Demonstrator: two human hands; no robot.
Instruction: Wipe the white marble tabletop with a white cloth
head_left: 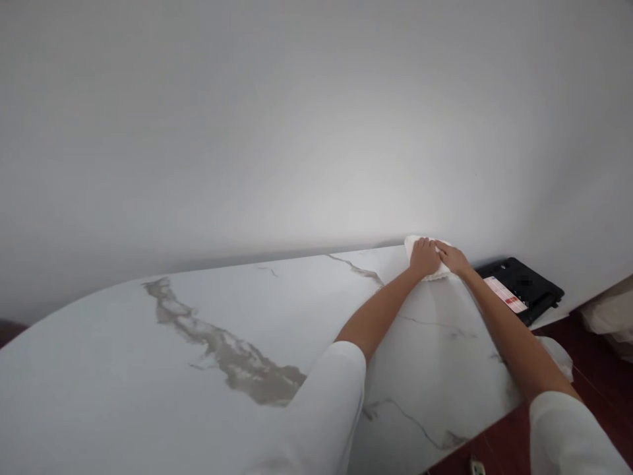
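Both of my arms reach across a white marble-look tabletop [198, 369] to its far edge by the wall. A white cloth [414, 243] lies there under my hands. My left hand [424, 257] presses down on the cloth with its fingers curled over it. Beside it, touching, my right hand [452, 258] lies flat on the same cloth with its fingers stretched out. Only the cloth's edges show around the hands.
A plain white wall [297, 132] rises right behind the table. A black case with a red and white label [521, 289] lies at the table's far right end. Dark red floor [603, 376] and a pale bundle [610, 313] show to the right.
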